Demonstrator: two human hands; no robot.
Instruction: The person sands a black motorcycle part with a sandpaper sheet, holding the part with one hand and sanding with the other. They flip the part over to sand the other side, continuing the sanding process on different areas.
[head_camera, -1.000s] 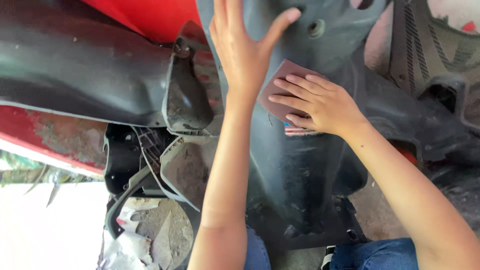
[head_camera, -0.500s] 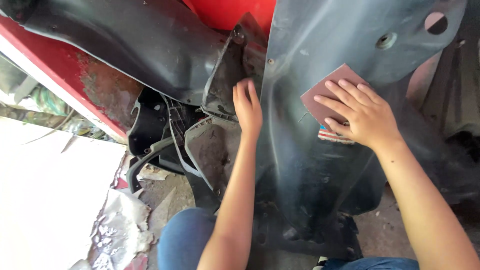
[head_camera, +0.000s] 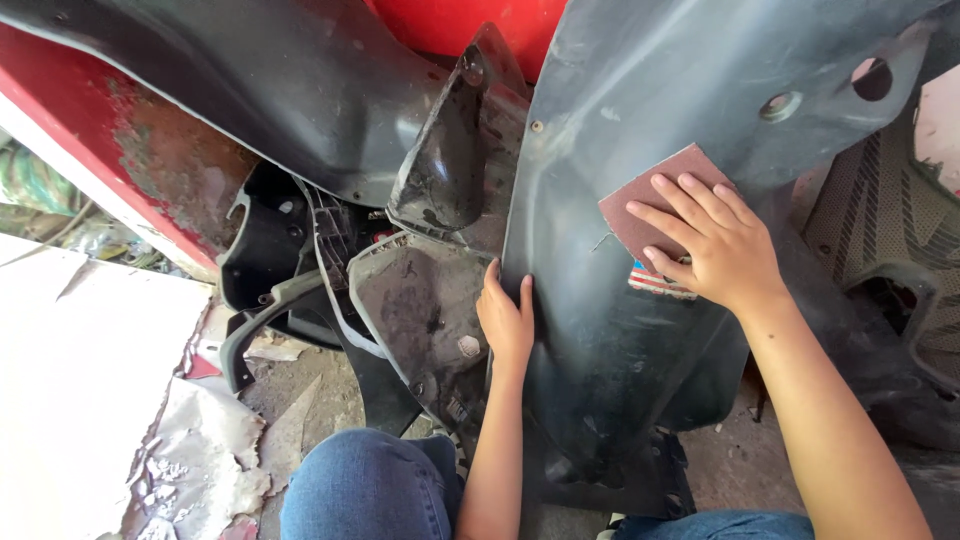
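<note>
Right hand (head_camera: 722, 250) flat, pressing reddish sandpaper sheet (head_camera: 648, 200) onto the upright grey plastic panel (head_camera: 620, 330); left hand (head_camera: 505, 318) gripping its left edge. Dull, scuffed throughout; sanding seemingly midway.

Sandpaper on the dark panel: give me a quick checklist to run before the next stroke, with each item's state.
1. Sandpaper flat on the dark plastic panel: ok.
2. Right hand fingers spread over the sheet: ok.
3. Left hand gripping the panel's left edge to steady it: ok.
4. Grit side facing the panel: cannot tell.
5. Striped sticker clear of the sheet: not ok, it sits right at the sheet's lower edge.
</note>
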